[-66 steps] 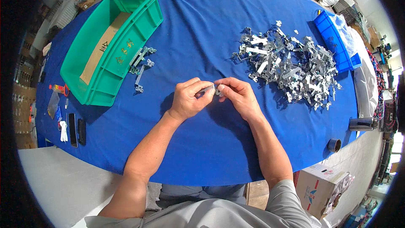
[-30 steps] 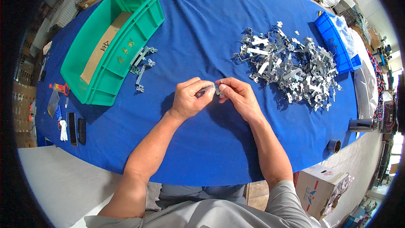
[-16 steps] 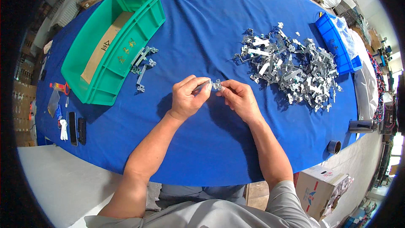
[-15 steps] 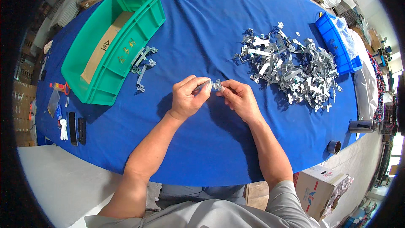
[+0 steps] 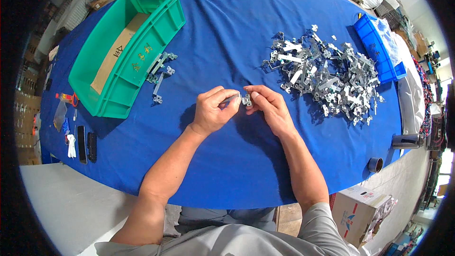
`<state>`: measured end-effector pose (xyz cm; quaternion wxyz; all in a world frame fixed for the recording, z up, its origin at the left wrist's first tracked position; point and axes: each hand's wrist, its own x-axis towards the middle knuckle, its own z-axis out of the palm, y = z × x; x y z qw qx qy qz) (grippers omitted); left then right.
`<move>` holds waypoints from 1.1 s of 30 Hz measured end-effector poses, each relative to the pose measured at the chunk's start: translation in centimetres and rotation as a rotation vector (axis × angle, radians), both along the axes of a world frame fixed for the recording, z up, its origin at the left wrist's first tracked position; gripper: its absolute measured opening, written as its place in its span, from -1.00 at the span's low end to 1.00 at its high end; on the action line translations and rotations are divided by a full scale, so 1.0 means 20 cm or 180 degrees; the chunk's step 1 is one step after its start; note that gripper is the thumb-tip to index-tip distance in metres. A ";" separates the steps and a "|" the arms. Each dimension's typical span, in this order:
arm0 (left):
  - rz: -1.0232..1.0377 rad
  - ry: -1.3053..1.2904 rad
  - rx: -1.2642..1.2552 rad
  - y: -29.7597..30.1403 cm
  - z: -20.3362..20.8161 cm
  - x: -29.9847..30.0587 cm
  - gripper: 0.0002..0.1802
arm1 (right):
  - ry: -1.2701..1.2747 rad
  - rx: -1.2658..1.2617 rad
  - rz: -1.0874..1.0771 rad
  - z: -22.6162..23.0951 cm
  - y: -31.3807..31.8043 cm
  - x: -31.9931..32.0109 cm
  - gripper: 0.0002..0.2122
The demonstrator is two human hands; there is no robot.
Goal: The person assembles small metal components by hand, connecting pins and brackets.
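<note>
Between my two hands, above the middle of the blue cloth, is a small metal bracket (image 5: pixel 246 100). My left hand (image 5: pixel 214 110) pinches its left part between thumb and fingers. At its right end my right hand (image 5: pixel 271 107) closes thumb and forefinger on the bracket; the fingertips hide part of it. A large heap of similar silvery brackets (image 5: pixel 332 78) lies to the right. A few more brackets (image 5: pixel 160 77) rest to the left, against a green plastic bin (image 5: pixel 124 83).
A piece of brown cardboard (image 5: pixel 106 73) stands inside the green bin. At the far right is a blue bin (image 5: pixel 374 50) with clear plastic in it. A dark round tube (image 5: pixel 375 165) sits at the right edge. A black phone-like object (image 5: pixel 82 144) lies at the left edge.
My right hand's fingers have shifted up and around the bracket's right end. My left hand keeps its pinch and has barely moved.
</note>
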<state>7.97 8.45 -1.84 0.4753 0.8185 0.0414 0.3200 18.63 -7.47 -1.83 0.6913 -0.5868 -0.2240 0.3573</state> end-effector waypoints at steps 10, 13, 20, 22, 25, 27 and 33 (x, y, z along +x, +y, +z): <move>-0.0195 0.0197 0.0252 0.01 0.03 -0.01 -0.88 | -0.0169 0.0258 -0.0501 -0.02 0.01 -0.01 -0.83; 0.0086 0.0117 0.0167 0.01 0.03 0.00 -0.86 | -0.0085 0.0160 -0.0533 -0.02 0.01 0.00 -0.83; 0.0344 -0.0036 0.0106 0.03 -0.01 0.01 -0.78 | -0.0875 -0.0759 -0.0162 -0.01 0.01 -0.03 -0.80; 0.0340 -0.0068 0.0134 0.03 -0.01 0.01 -0.77 | -0.0975 -0.0726 -0.0081 -0.02 0.01 -0.02 -0.80; 0.0252 0.0124 0.0049 0.02 -0.01 0.01 -0.77 | -0.1026 -0.0872 -0.0049 -0.03 0.00 -0.02 -0.81; 0.0250 0.0012 0.0032 0.03 -0.01 0.02 -0.76 | -0.1019 -0.0838 -0.0116 -0.03 0.01 -0.02 -0.82; 0.0293 -0.0006 -0.0040 0.03 -0.03 0.02 -0.73 | -0.0927 -0.0849 -0.0133 0.01 0.00 -0.03 -0.82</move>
